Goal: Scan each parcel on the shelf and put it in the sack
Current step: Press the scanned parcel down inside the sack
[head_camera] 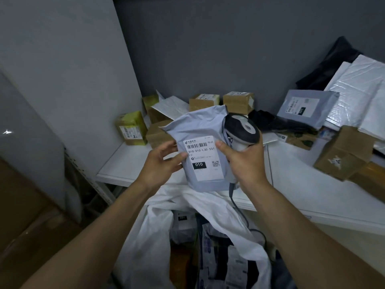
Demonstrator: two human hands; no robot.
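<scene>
The left hand (164, 161) pinches the left edge of the grey parcel (200, 126). The right hand (243, 161) is wrapped round the scanner (241, 130), its thumb on the parcel's label (205, 161). The parcel is up in the air over the open sack (158, 226), in front of the shelf (129, 163). This looks like the scanning step. Next, the scanner must face the bar code.

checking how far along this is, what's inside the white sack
Through the open mouth of the white sack several labelled parcels show, piled together. Anything deeper is covered by them and by the sack's folds.
</scene>
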